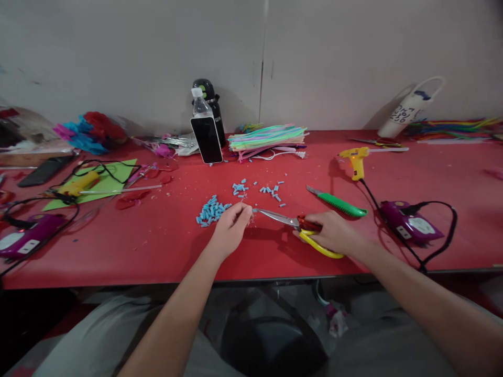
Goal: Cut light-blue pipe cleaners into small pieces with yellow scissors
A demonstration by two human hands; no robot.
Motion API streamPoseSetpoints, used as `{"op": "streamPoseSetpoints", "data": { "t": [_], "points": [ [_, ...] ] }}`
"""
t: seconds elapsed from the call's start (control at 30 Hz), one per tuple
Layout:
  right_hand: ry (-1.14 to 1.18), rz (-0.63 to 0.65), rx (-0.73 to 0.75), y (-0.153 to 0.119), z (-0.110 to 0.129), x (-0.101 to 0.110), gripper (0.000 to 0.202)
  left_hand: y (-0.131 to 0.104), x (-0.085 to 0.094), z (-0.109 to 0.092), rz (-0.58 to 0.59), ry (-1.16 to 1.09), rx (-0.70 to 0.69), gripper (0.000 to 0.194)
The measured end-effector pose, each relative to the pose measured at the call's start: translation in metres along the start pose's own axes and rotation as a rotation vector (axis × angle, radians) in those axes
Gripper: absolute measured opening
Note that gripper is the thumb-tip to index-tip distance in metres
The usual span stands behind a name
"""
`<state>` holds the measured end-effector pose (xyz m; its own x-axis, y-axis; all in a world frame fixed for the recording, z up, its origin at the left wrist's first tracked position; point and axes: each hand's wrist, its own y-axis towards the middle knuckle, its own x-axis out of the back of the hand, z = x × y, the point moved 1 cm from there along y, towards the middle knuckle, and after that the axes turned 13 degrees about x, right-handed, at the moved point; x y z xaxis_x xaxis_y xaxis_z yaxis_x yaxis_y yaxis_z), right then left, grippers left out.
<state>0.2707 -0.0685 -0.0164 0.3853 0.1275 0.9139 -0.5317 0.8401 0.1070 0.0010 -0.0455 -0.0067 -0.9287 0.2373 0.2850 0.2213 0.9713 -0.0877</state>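
Note:
My left hand [232,226] is closed in a pinch just left of the scissor tips. A small light-blue piece [254,210] shows between its fingertips and the blades; the rest of it is hidden by the fingers. My right hand [332,230] grips scissors [280,218] with red and yellow handles, the blades pointing left and nearly closed at the blue piece. Beside my left hand lies a pile of short cut blue pieces [210,211]. More loose blue pieces [271,191] are scattered behind the blades.
A green utility knife [341,204] lies behind my right hand. Farther right are a yellow glue gun [356,161] and a purple power box [411,222] with cables. A phone [206,140] leans on bottles beside pastel pipe cleaners [267,140]. Another glue gun [80,184] rests left on green paper.

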Motion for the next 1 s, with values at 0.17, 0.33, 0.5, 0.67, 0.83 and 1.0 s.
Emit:
{"op": "streamPoseSetpoints", "data": {
  "t": [0.17, 0.33, 0.5, 0.67, 0.83, 1.0],
  "points": [
    [0.054, -0.034, -0.032, -0.0019, 0.0033, 0.0037, 0.040, 0.0014, -0.0003, 0.0019, -0.001, 0.000, 0.002, 0.031],
    [0.029, -0.011, -0.011, -0.0021, 0.0055, 0.0039, 0.037, 0.0010, 0.0004, 0.0006, -0.010, 0.015, -0.009, 0.033],
    [0.012, 0.011, -0.015, -0.0013, 0.0039, 0.0015, 0.032, -0.0009, 0.0010, -0.0018, -0.010, 0.008, -0.001, 0.033],
    [-0.001, 0.023, -0.020, -0.0010, 0.0021, 0.0005, 0.028, -0.0011, 0.0005, -0.0023, -0.007, 0.013, 0.004, 0.033],
    [-0.011, 0.015, -0.015, 0.0004, 0.0009, -0.0011, 0.027, -0.0001, 0.0002, -0.0012, -0.004, 0.017, 0.001, 0.033],
    [-0.023, -0.020, -0.037, -0.0010, 0.0005, -0.0018, 0.031, -0.0003, 0.0002, 0.0002, -0.009, 0.010, 0.014, 0.033]
  ]
}}
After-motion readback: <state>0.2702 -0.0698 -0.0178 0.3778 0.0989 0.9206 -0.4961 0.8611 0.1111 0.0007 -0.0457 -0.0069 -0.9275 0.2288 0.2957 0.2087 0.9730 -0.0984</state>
